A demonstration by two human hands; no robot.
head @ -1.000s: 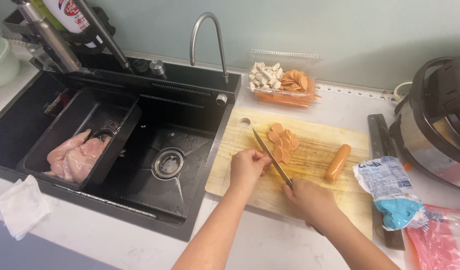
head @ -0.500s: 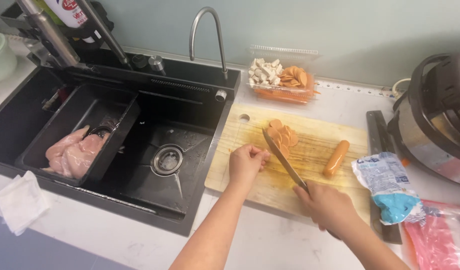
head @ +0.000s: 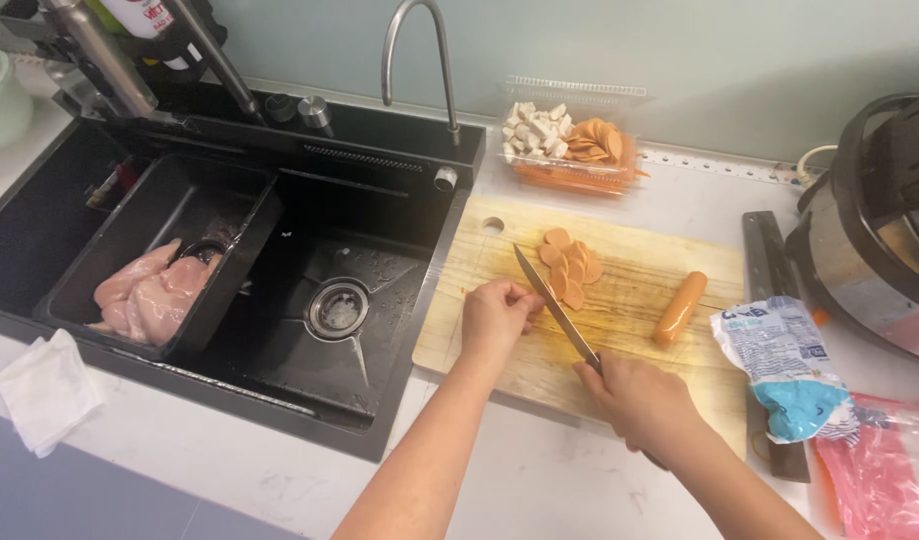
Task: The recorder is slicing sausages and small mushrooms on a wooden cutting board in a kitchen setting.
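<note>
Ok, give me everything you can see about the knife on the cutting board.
The knife has a long, narrow, grey metal blade ending in a point. It runs diagonally over the wooden cutting board, tip toward the far left corner, beside the pile of sausage slices. The right hand wraps the handle, hiding all of it. The left hand sits against the blade's left side, fingers curled; whatever it pins there is hidden.

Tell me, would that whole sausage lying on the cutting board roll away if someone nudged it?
Probably: the whole sausage is a smooth round cylinder lying free on the flat wooden cutting board, so a sideways push would likely roll it. Its glossy skin suggests it may be slippery. It looks firm enough to stay straight when lifted.
</note>
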